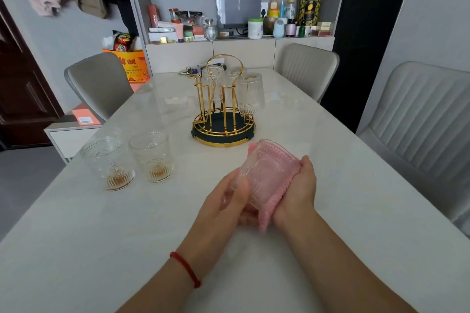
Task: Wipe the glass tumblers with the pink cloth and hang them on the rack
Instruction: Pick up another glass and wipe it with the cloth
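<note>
A ribbed glass tumbler [264, 173] lies tilted between my hands above the table, its mouth pointing away. My left hand [223, 201] grips its base end. My right hand [297, 190] holds the pink cloth [269, 211] against the tumbler's right side and underside. Two more tumblers [108, 160] [152, 155] stand upright at the left of the table. The gold rack [223, 114] on its dark round base stands beyond my hands, with three tumblers hanging upside down on it, the nearest one [250, 94] on its right side.
The white marble table [356, 211] has grey chairs at the left [99, 84], far right [305, 66] and right [419, 114]. Keys [188, 71] lie behind the rack. A cluttered sideboard shelf [239, 25] stands against the far wall.
</note>
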Demonstrator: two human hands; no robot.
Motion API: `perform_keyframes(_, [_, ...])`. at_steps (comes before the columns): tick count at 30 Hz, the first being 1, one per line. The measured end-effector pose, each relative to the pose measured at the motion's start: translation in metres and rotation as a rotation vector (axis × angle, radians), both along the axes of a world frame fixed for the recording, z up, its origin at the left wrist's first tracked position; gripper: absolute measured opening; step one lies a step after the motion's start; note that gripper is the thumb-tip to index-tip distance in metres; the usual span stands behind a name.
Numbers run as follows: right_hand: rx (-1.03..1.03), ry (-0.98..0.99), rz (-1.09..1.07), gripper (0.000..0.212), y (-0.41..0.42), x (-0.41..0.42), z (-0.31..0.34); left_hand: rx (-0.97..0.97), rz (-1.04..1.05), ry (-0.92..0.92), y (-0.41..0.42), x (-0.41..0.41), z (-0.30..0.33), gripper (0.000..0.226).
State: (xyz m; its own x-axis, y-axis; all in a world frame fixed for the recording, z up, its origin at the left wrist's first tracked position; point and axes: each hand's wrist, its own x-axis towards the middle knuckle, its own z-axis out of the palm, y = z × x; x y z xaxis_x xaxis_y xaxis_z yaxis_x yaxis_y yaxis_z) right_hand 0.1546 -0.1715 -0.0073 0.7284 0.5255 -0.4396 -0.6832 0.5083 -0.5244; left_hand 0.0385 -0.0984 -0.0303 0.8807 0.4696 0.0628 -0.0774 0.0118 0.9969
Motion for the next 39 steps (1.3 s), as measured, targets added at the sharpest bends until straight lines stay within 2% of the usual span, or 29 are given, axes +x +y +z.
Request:
perform_keyframes(2, [0.016, 0.002, -0.014, 0.072, 0.000, -0.002, 0.002, 0.115, 0.099, 0.034, -0.001, 0.000, 0.000, 0.066])
perform_keyframes(4, [0.022, -0.013, -0.022, 0.071, 0.000, -0.002, 0.002, 0.173, 0.150, -0.020, -0.001, 0.000, 0.001, 0.057])
perform_keyframes(7, [0.030, -0.023, 0.032, 0.075, 0.000, -0.005, 0.000, 0.142, 0.128, -0.111, -0.002, -0.001, 0.008, 0.043])
perform_keyframes(11, [0.069, 0.005, 0.044, 0.075, 0.001, -0.007, -0.004, 0.096, 0.063, -0.025, 0.003, 0.000, 0.005, 0.051])
perform_keyframes(14, [0.034, 0.024, 0.026, 0.070, 0.002, -0.006, -0.004, 0.144, 0.092, 0.017, -0.003, 0.000, -0.002, 0.054])
perform_keyframes(17, [-0.007, -0.018, 0.065, 0.073, 0.003, -0.005, -0.004, 0.231, 0.170, -0.057, -0.005, 0.001, -0.004, 0.050])
perform_keyframes(20, [0.024, -0.056, 0.072, 0.077, 0.004, -0.005, -0.008, 0.271, 0.136, -0.127, -0.003, -0.001, -0.002, 0.042])
perform_keyframes(23, [0.076, -0.081, 0.056, 0.084, 0.008, -0.003, -0.011, 0.157, 0.078, -0.121, 0.001, -0.001, 0.000, 0.037])
perform_keyframes(26, [0.074, -0.051, 0.031, 0.083, 0.009, 0.000, -0.015, 0.070, 0.033, -0.080, 0.000, 0.001, -0.002, 0.042])
perform_keyframes(29, [0.056, -0.040, 0.006, 0.077, 0.005, -0.001, -0.011, 0.166, 0.048, -0.034, -0.004, 0.002, -0.006, 0.042])
perform_keyframes(31, [0.067, -0.050, -0.010, 0.074, 0.004, -0.004, -0.007, 0.217, 0.127, -0.058, -0.002, 0.001, -0.009, 0.058])
perform_keyframes(35, [0.070, -0.067, 0.071, 0.084, 0.004, -0.009, -0.006, 0.209, 0.119, -0.163, -0.003, 0.001, -0.005, 0.041])
perform_keyframes(37, [0.080, -0.064, 0.067, 0.082, 0.003, -0.009, -0.006, 0.186, 0.100, -0.145, -0.001, 0.001, -0.004, 0.041])
perform_keyframes(39, [0.072, -0.050, 0.036, 0.077, 0.002, -0.008, -0.004, 0.254, 0.093, -0.088, 0.001, 0.003, -0.008, 0.044])
